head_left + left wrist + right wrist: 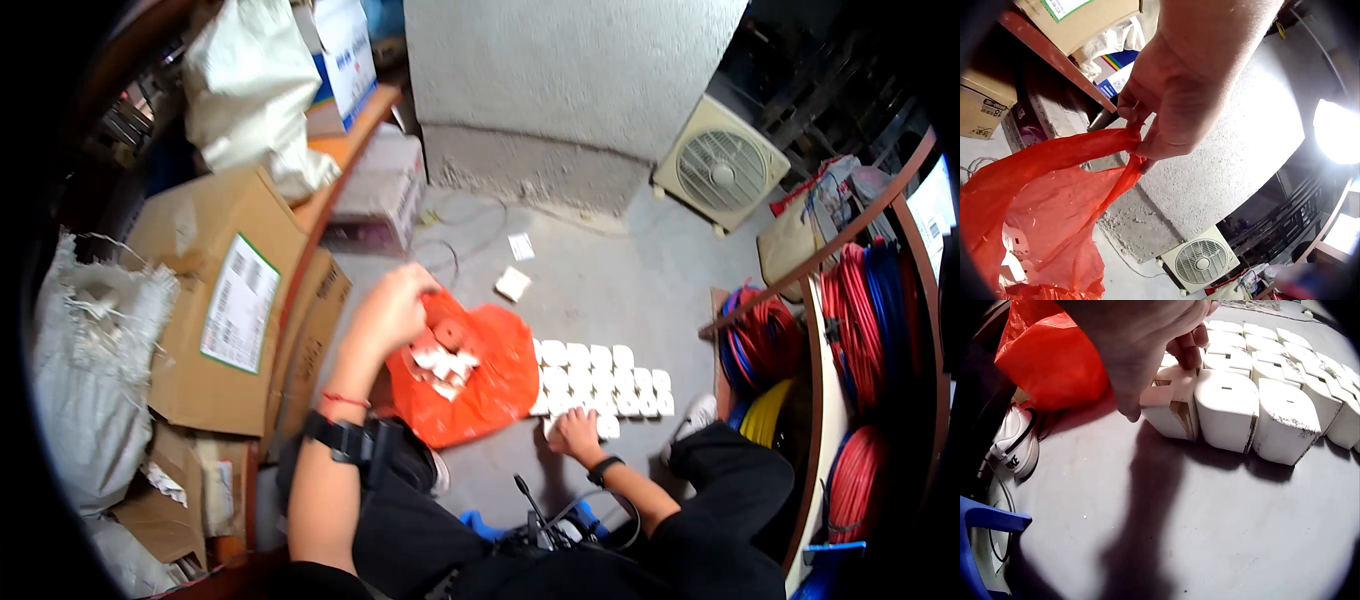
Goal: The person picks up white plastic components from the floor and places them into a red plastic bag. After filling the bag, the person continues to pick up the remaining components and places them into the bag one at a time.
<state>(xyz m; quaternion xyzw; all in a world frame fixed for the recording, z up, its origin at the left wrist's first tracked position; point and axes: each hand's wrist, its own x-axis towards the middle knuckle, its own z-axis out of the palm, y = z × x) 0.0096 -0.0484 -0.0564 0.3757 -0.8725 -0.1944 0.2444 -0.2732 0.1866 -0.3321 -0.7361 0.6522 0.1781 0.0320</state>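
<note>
My left hand (396, 305) (1179, 94) pinches the rim of a red plastic bag (505, 370) (1054, 153), holding it up; white pieces (440, 365) and a reddish round item (449, 334) show inside. On the floor right of the bag, white rounded blocks (590, 375) (1227, 409) stand in rows. My right hand (576, 435) (1147, 350) grips a white block (1171, 419) at the near left end of the rows, thumb on its near left side and fingers behind it. That block has an opening in its side.
Cardboard boxes (220, 300) and a shelf edge (340, 170) stand at the left. Coiled cables (855, 320) fill a rack at the right. A fan unit (722, 165) stands by the wall. One loose white piece (513, 283) lies beyond the bag; a blue stool (991, 519) is near.
</note>
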